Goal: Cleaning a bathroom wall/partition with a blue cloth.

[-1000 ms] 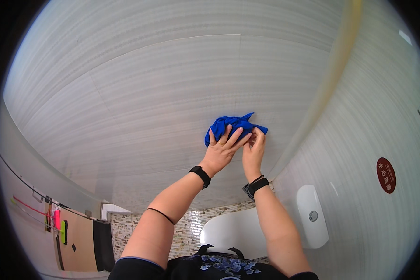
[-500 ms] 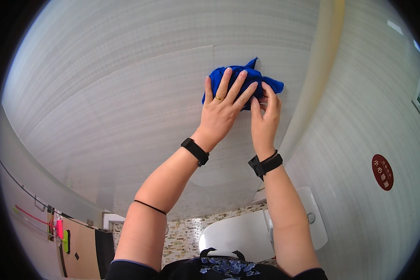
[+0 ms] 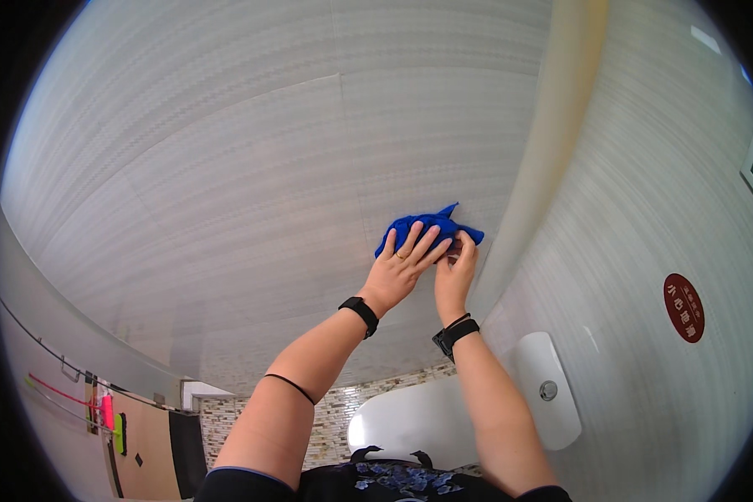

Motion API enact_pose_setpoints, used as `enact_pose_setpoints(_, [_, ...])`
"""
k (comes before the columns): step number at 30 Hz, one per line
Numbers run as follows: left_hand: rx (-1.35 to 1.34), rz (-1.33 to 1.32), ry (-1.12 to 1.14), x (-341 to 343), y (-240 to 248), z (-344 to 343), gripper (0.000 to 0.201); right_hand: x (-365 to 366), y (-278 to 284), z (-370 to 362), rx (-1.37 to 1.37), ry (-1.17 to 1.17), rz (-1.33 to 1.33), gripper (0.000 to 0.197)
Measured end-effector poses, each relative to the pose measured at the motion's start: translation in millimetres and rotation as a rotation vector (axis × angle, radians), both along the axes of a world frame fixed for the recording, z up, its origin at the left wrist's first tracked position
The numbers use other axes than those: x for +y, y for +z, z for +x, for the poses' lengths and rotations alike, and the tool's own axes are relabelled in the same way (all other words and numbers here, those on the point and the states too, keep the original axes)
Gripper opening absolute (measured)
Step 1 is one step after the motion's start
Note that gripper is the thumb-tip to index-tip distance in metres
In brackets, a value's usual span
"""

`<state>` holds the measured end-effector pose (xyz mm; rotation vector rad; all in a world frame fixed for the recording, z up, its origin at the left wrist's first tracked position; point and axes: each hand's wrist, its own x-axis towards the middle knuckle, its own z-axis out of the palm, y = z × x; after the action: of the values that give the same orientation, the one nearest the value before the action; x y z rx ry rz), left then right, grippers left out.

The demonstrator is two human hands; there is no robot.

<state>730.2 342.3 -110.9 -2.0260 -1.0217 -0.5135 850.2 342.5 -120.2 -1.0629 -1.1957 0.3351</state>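
A crumpled blue cloth (image 3: 445,222) is pressed to the pale, faintly striped wall panel (image 3: 251,201), left of the corner. My left hand (image 3: 399,269) lies over it with spread fingers, pushing it flat against the panel; a ring is on one finger. Beside it, my right hand (image 3: 455,280) has its thumb and fingers curled at the cloth's lower right edge, its fingertips partly hidden by the cloth. Black bands circle both wrists.
A white toilet (image 3: 410,418) with its lid down stands below my arms, its cistern (image 3: 552,402) at the right wall. A cream strip (image 3: 552,159) runs down the corner. A dark red oval sign (image 3: 684,308) is on the right wall; pink and green brushes (image 3: 119,433) hang lower left.
Both hands and the blue cloth have slid down the wall and slightly left. The view has shifted a little.
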Motion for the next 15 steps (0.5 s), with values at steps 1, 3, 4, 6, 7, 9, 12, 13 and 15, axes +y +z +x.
enact_pose_setpoints(1, [-0.002, 0.001, -0.003, 0, -2, 1, 0.074, 2, -3, 3, -0.002, -0.003, 0.001, 0.033])
enact_pose_setpoints(3, [-0.036, -0.103, -0.022, -5, 5, 7, 0.068, 1, -3, 9, -0.003, 0.025, -0.047, 0.033])
enact_pose_setpoints(4, [-0.051, -0.168, -0.042, -6, 10, 7, 0.068, 2, -1, 12, -0.006, 0.020, -0.046, 0.033])
enact_pose_setpoints(6, [-0.089, -0.115, -0.082, -6, 26, 10, 0.069, 4, 10, 15, -0.015, 0.021, -0.048, 0.033])
enact_pose_setpoints(7, [-0.096, -0.059, -0.088, -3, 36, 14, 0.069, 7, 16, 18, 0.007, 0.000, -0.008, 0.034])
enact_pose_setpoints(9, [-0.111, 0.035, -0.087, 3, 65, 23, 0.066, 11, 45, 26, -0.021, -0.043, 0.074, 0.035])
enact_pose_setpoints(12, [-0.204, 0.146, -0.131, 13, 116, 44, 0.061, 14, 100, 45, -0.056, -0.039, 0.191, 0.042])
enact_pose_setpoints(13, [-0.234, 0.194, -0.150, 18, 130, 51, 0.058, 18, 114, 50, -0.076, -0.037, 0.250, 0.045])
enact_pose_setpoints(15, [-0.233, 0.265, -0.152, 25, 153, 63, 0.054, 26, 138, 59, -0.287, -0.183, 0.380, 0.049])
